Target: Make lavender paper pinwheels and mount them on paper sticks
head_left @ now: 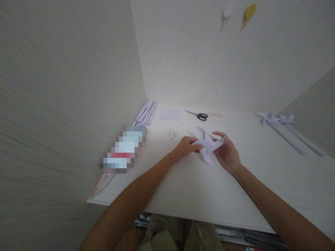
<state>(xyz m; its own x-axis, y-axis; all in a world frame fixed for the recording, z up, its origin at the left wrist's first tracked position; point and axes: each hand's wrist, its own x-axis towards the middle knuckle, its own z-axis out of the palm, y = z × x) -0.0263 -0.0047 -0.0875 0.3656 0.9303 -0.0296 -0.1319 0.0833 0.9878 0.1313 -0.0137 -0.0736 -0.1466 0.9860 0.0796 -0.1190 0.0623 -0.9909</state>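
A white paper pinwheel (208, 144) with curled blades is held up over the table, near the middle of the view. My left hand (186, 146) pinches it from the left, thumb on the front near its centre and fingers behind. My right hand (227, 152) is curled at the right blade, with its fingertips partly hidden behind the paper. Just beyond my hands lie scissors (201, 116) with black handles, a stack of square white paper (170, 114) and a small pile of thin yellowish pieces (171, 133), too small to name.
Rolled paper sticks (146, 113) lie at the back left, by a blurred-out screen device (124, 148). Two finished pinwheels on sticks (281, 120) rest at the right. More small yellowish bits (216, 114) lie beside the scissors. Walls enclose the white table (183, 195) at left and back.
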